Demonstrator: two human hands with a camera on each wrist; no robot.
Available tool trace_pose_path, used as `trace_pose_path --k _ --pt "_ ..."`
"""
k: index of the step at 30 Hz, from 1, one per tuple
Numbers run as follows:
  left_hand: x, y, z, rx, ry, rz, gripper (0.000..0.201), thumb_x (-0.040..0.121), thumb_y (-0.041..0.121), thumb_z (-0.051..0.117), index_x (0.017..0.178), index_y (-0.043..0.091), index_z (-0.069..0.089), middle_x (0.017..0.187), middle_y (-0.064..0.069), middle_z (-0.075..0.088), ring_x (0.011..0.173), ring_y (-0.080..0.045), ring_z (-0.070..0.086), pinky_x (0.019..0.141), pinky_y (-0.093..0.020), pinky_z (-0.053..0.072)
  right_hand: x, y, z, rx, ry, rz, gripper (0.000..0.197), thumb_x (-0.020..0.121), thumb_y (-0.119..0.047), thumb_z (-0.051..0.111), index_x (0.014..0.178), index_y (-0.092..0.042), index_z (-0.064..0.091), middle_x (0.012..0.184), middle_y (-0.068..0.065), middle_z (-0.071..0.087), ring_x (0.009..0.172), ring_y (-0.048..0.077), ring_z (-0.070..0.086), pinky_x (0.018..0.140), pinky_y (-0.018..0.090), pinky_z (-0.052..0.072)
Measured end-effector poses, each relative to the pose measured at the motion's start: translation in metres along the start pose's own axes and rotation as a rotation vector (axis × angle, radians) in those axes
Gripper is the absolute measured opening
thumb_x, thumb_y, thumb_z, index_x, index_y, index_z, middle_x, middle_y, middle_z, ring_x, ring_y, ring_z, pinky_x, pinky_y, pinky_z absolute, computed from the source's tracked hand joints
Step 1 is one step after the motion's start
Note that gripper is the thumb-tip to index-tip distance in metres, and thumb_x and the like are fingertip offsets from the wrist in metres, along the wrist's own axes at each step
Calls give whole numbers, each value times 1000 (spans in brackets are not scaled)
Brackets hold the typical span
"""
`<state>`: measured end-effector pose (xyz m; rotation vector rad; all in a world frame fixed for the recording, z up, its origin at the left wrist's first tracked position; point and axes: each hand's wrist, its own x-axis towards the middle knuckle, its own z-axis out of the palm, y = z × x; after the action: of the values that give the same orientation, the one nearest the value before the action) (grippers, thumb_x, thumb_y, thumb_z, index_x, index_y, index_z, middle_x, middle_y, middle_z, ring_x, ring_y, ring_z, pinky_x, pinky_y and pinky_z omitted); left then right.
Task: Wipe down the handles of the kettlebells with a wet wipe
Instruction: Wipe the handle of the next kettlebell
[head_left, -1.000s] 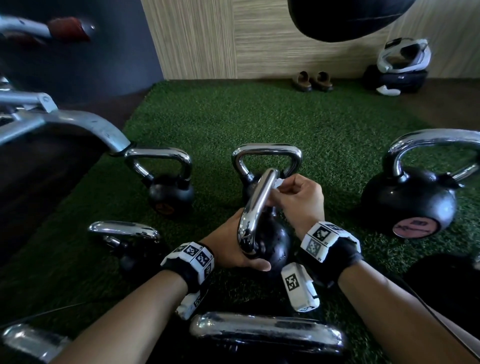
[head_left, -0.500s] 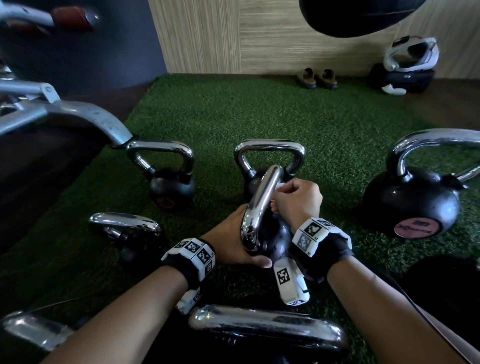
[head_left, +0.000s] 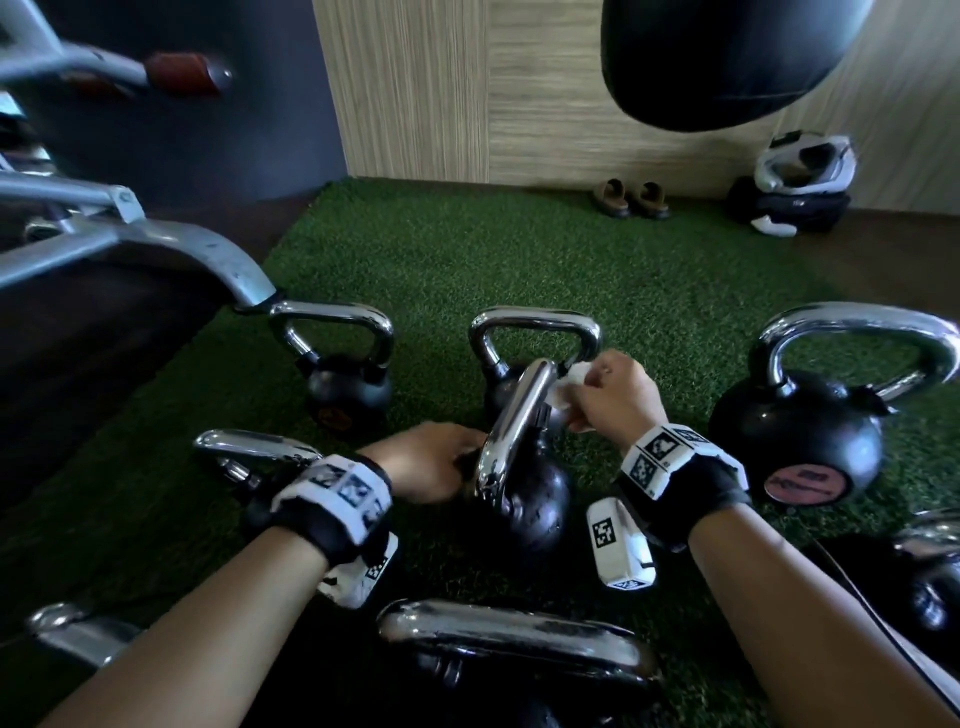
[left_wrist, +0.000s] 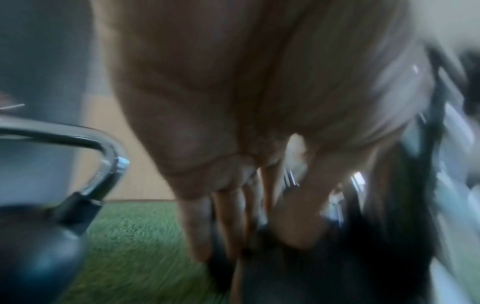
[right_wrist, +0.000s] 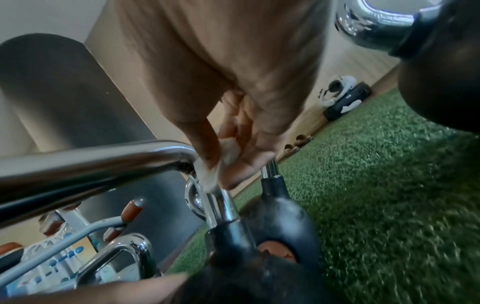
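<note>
A black kettlebell (head_left: 530, 499) stands tilted on the green turf in the middle, its chrome handle (head_left: 511, 421) edge-on to me. My left hand (head_left: 452, 460) grips it low on the left, where the handle meets the body; the left wrist view is blurred and shows the fingers (left_wrist: 223, 222) reaching down over the black body. My right hand (head_left: 587, 387) pinches a white wet wipe (head_left: 570, 378) against the far upper side of the handle. In the right wrist view the wet wipe (right_wrist: 207, 174) is wrapped round the bend of the handle (right_wrist: 91, 164).
Several more chrome-handled kettlebells ring the spot: one behind (head_left: 535, 322), one back left (head_left: 348, 389), a large one at right (head_left: 800, 431), one near left (head_left: 254, 447), one close in front (head_left: 514, 644). A grey bench frame (head_left: 156, 249) reaches in from the left. A black punching bag (head_left: 727, 57) hangs above.
My right hand slid down the handle with the wipe, then came back up towards the top bend. The left hand has shifted up to the base of the handle.
</note>
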<state>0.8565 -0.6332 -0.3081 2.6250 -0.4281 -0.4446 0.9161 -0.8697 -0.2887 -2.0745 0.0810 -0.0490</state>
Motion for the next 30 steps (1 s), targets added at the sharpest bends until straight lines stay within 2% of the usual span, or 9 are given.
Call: trace_pose_path --k 2,4,6,11,15,19,24,27,30 --pt "-13 3 -22 -116 187 28 20 89 46 64 106 46 76 117 15 77 111 -9 71 107 -42 52 4 -8 -1 -59 8 -147 15 94 -17 62 107 -23 63 101 1 76 82 16 75 75 34 61" --pt "-27 18 -31 -148 266 71 49 76 78 58 107 44 77 104 19 78 102 -3 71 99 -37 54 8 -16 1 -110 -118 -260 38 90 -9 56 115 -36 68 116 -4 73 104 15 69 90 30 54" --pt "-38 43 -32 -16 252 61 64 64 87 60 108 43 74 90 16 77 88 -3 72 81 -33 59 9 -20 -2 -194 -232 -324 46 83 -7 61 111 -40 74 113 -9 74 104 11 67 94 28 52" --pt "-36 62 -24 139 309 3 47 56 66 69 92 36 71 70 12 70 67 -8 69 61 -34 60 5 -23 -10 -274 -239 -421 37 81 -7 67 107 -32 78 101 -11 75 93 6 66 83 19 46" --pt "-37 58 -53 272 119 14 66 64 70 76 124 47 64 98 16 72 92 -14 70 77 -34 58 5 -24 -25 -328 -248 -358 33 80 -11 76 101 -36 78 88 -14 72 80 1 66 65 2 43" --pt "-31 64 -92 452 -63 64 74 77 56 81 142 63 45 99 20 69 88 -9 63 76 -30 50 -11 -18 -58 -362 -269 -250 36 70 -14 89 91 -41 76 82 -11 73 72 2 64 55 10 43" --pt "-21 59 -100 486 12 19 73 82 48 82 141 67 43 100 16 75 87 -7 68 76 -32 55 -37 -19 -77 -424 -352 -172 25 62 -26 97 82 -31 82 57 -13 71 56 3 66 52 14 45" --pt "-24 58 -94 427 67 -2 69 84 43 82 142 61 48 68 22 55 63 5 51 57 -25 40 -42 -21 -78 -435 -339 -165 20 64 -24 96 79 -27 83 52 -15 69 49 -2 62 47 10 43" --pt "-31 57 -89 370 95 1 69 87 40 81 144 58 47 78 17 64 64 4 48 55 -20 34 -48 -23 -77 -444 -329 -155 15 64 -24 95 72 -27 82 52 -15 68 51 0 63 49 12 44"
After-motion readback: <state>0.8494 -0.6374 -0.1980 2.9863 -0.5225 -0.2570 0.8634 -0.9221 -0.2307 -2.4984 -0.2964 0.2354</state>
